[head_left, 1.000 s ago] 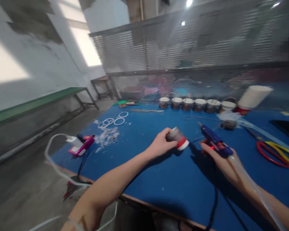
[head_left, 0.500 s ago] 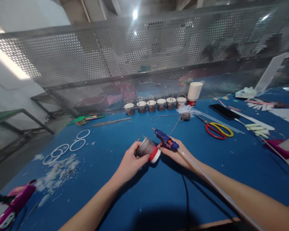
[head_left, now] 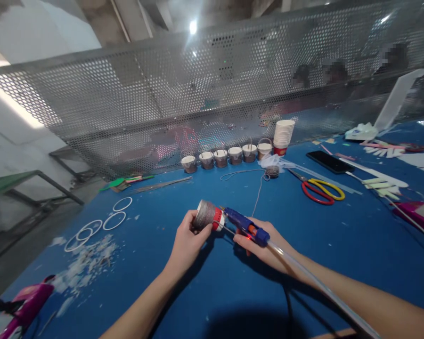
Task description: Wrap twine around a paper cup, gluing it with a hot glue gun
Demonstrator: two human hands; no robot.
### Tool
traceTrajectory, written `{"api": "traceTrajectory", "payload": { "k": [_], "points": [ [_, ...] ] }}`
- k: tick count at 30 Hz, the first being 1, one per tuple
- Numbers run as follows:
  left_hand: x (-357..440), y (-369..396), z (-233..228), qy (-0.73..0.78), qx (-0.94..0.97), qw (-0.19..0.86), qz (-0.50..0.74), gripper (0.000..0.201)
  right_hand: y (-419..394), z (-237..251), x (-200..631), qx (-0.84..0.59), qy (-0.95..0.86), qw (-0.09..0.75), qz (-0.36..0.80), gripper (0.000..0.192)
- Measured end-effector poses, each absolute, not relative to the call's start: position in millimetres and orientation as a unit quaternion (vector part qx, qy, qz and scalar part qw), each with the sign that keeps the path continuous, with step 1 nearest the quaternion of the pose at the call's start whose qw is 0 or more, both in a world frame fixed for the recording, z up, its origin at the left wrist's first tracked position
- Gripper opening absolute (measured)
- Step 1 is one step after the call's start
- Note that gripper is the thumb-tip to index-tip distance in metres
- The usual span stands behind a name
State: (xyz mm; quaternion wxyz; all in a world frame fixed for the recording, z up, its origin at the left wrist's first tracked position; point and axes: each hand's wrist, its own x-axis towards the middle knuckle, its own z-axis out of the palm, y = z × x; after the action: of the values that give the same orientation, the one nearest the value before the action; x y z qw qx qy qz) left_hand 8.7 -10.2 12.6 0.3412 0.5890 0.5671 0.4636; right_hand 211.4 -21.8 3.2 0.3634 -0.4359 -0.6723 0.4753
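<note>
My left hand [head_left: 189, 238] is wrapped round a paper cup [head_left: 205, 214] that lies tilted on its side in the grip. Grey-brown twine covers part of the cup; a red band and white end show toward the right. In my right hand [head_left: 265, 242] is a blue hot glue gun [head_left: 245, 223], its nozzle at the red part of the cup; whether it touches I cannot tell. A clear glue stick [head_left: 304, 268] runs out of the gun's back. A strand of twine leads from near my right hand to a small twine ball [head_left: 272, 171].
Several twine-wrapped cups [head_left: 235, 155] stand along the perforated metal screen [head_left: 144, 103], beside stacked paper cups [head_left: 283, 136]. Scissors [head_left: 318, 190] and a phone [head_left: 329, 162] lie right. White rings [head_left: 114, 220], glue scraps [head_left: 86, 263] and a magenta tool [head_left: 30, 301] lie left.
The cup has turned in my left hand, its wrapped end now pointing more to the left. The glue gun has moved down, its nozzle now at the cup's red band.
</note>
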Motion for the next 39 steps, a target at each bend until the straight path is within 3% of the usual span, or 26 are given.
{"api": "traceTrajectory", "payload": {
  "k": [39],
  "points": [
    [1, -8, 10, 0.545, 0.662, 0.271, 0.437, 0.01, -26, 11, 214, -0.446, -0.682, 0.351, 0.462, 0.021]
  ]
}}
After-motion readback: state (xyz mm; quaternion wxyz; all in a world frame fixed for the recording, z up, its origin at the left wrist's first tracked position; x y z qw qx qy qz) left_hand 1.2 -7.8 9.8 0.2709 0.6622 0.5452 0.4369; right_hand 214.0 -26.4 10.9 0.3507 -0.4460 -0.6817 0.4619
